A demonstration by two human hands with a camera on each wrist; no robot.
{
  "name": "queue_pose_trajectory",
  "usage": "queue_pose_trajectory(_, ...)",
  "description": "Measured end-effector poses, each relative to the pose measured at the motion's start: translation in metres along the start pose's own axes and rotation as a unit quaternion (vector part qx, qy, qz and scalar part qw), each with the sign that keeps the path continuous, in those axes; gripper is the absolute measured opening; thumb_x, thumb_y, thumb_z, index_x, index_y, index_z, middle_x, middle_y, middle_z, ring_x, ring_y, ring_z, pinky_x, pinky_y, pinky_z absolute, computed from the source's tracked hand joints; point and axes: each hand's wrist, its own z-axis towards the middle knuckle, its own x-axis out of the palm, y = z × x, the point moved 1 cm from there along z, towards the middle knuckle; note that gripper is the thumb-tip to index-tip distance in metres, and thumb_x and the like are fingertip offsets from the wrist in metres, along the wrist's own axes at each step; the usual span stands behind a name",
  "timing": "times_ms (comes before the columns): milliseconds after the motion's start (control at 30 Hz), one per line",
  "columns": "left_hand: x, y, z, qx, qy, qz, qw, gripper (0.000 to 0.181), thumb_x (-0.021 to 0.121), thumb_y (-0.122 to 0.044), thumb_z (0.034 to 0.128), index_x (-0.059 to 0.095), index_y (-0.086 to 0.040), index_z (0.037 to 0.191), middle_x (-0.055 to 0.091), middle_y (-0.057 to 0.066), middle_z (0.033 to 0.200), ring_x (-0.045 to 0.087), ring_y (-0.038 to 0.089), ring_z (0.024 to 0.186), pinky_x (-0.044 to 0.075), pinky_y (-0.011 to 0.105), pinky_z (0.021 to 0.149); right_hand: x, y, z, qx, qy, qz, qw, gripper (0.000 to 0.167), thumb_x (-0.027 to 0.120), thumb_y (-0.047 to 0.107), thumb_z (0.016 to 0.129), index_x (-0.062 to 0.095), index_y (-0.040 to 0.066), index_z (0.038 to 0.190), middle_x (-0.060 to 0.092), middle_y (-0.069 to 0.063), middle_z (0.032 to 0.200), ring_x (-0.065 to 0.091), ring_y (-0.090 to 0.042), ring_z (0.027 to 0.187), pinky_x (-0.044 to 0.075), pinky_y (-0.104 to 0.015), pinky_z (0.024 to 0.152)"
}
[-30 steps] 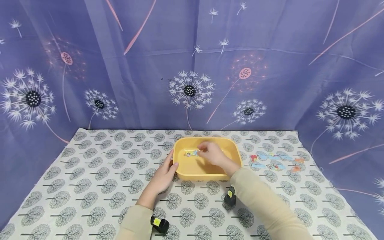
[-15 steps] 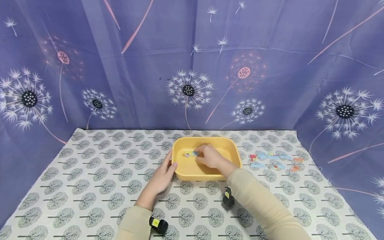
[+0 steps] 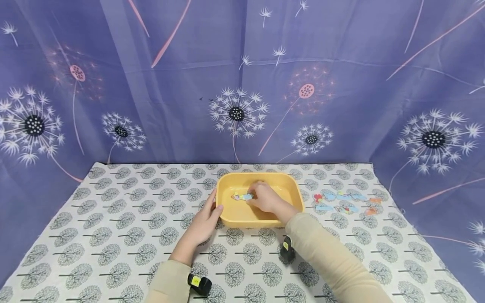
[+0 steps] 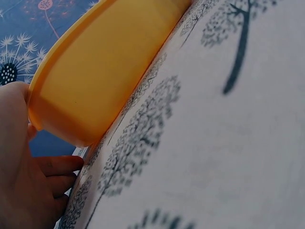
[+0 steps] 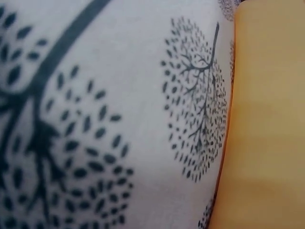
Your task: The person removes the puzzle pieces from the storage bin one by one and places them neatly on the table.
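Observation:
A yellow plastic basin [image 3: 250, 224] stands on the patterned cloth in the head view. My left hand [image 3: 202, 224] holds the basin's left side, its thumb near the front corner. The left wrist view shows this hand [image 4: 24, 176] at the outer wall and rim. Inside the basin, my right hand [image 3: 266, 198] has bent fingers around the right end of a short row of colourful flat cut-out pieces [image 3: 241, 196]. It seems to pinch a light-blue piece, mostly hidden by the fingers. In the right wrist view only the basin's wall [image 5: 269, 119] and cloth appear, no hand.
Right of the basin, several loose flat pieces lie on the cloth: a red one [image 3: 318, 197], light-blue ones [image 3: 324, 207] and orange ones [image 3: 371, 211]. A purple dandelion-print curtain [image 3: 174, 84] rises along the back and sides. The tree-print cloth [image 3: 125, 252] covers the table.
My right hand has lowered slightly inside the basin, then shifted a little right; more light blue shows beside its fingertips. The left hand keeps its place on the basin.

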Motion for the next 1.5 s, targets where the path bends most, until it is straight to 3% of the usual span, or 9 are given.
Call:
queue_pose_trajectory(267,-0.002,-0.002,0.001,-0.001,-0.002,0.0,1.0,0.06,0.037,-0.042,0.1007,0.008,-0.034,0.153,0.043,0.009,0.147,0.045,0.034,0.131,0.03,0.061,0.108,-0.006,0.002,-0.003,0.022,0.006,0.051,0.9985,0.024,0.068,0.005,0.082,0.052,0.009,0.1,0.064,-0.009,0.09,0.06,-0.019,0.081,0.053,-0.034,0.077)
queue_pose_trajectory(500,-0.001,0.0,-0.001,-0.002,0.004,-0.005,1.0,0.06,0.037,-0.042,0.1009,0.007,-0.034,0.153,0.042,0.011,0.147,0.043,0.035,0.132,0.03,0.06,0.109,-0.011,-0.003,-0.008,0.033,0.0,0.132,0.9907,0.022,0.064,0.001,0.083,0.056,0.006,0.103,0.063,-0.009,0.084,0.058,-0.016,0.072,0.051,-0.027,0.065)
queue_pose_trajectory(767,-0.001,-0.001,-0.002,-0.004,0.006,-0.003,1.0,0.06,0.037,-0.041,0.1012,0.007,-0.035,0.152,0.043,0.012,0.147,0.044,0.035,0.132,0.03,0.06,0.109,-0.02,-0.007,-0.018,0.075,-0.013,0.224,0.9715,0.028,0.064,0.003,0.084,0.06,0.003,0.111,0.065,-0.01,0.094,0.063,-0.018,0.083,0.055,-0.03,0.075)
queue_pose_trajectory(1000,-0.001,-0.001,-0.001,-0.005,0.004,0.006,1.0,0.06,0.036,-0.048,0.0997,0.006,-0.038,0.151,0.043,0.01,0.146,0.045,0.034,0.131,0.03,0.061,0.108,-0.028,-0.011,-0.029,0.079,-0.027,0.297,0.9511,0.033,0.06,0.002,0.085,0.056,-0.003,0.118,0.063,-0.015,0.099,0.061,-0.021,0.088,0.055,-0.034,0.079)
queue_pose_trajectory(1233,0.0,-0.002,-0.001,-0.006,0.007,0.002,1.0,0.059,0.036,-0.045,0.1003,0.006,-0.038,0.151,0.043,0.009,0.146,0.045,0.034,0.131,0.03,0.061,0.108,-0.033,-0.017,-0.039,0.086,-0.048,0.316,0.9435,0.033,0.062,0.006,0.086,0.058,-0.001,0.117,0.063,-0.016,0.102,0.061,-0.021,0.09,0.056,-0.031,0.078)
queue_pose_trajectory(1500,-0.002,-0.003,-0.001,-0.013,0.012,0.007,0.9998,0.06,0.035,-0.046,0.1002,0.006,-0.036,0.152,0.043,0.008,0.147,0.044,0.035,0.132,0.028,0.064,0.108,-0.043,-0.024,-0.046,0.072,-0.063,0.367,0.9251,0.035,0.06,0.0,0.085,0.055,-0.008,0.118,0.061,-0.022,0.102,0.064,-0.017,0.082,0.058,-0.036,0.081)
